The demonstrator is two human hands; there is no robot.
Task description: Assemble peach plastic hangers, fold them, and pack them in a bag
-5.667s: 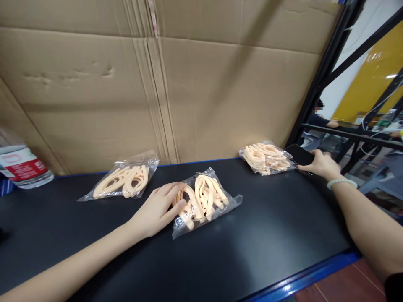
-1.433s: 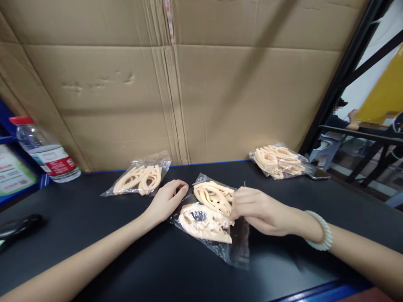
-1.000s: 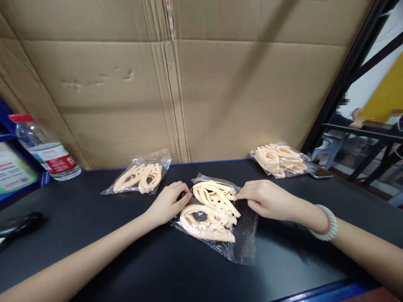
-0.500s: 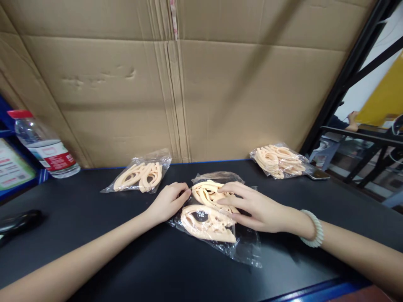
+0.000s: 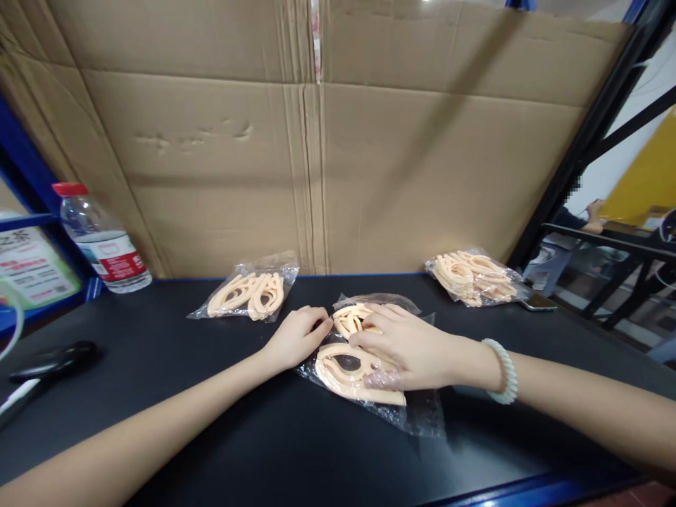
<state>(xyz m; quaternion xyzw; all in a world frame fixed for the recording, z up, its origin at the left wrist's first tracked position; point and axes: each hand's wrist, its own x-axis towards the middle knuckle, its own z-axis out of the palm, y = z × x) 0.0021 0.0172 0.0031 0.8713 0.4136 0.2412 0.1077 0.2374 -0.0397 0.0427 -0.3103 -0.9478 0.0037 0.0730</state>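
A clear plastic bag with cream-coloured curved, cut-out pieces lies flat on the black table before me. My left hand is closed at the bag's left edge, thumb and fingers pinched together on the plastic. Across the pieces lies my right hand, its fingers spread and palm down. Shiny film shows over its thumb, and the hand covers the right part of the pieces. A pale beaded bracelet circles my right wrist.
Similar bagged pieces lie at the back left and back right, the latter beside a phone. A red-capped bottle and a black object with a white cable are left. Cardboard stands behind. Another person's arm shows far right.
My right hand has slid left, farther over the pieces, and its thumb now shows beneath film. The left hand keeps its place at the bag's edge. The whole view has shifted slightly.
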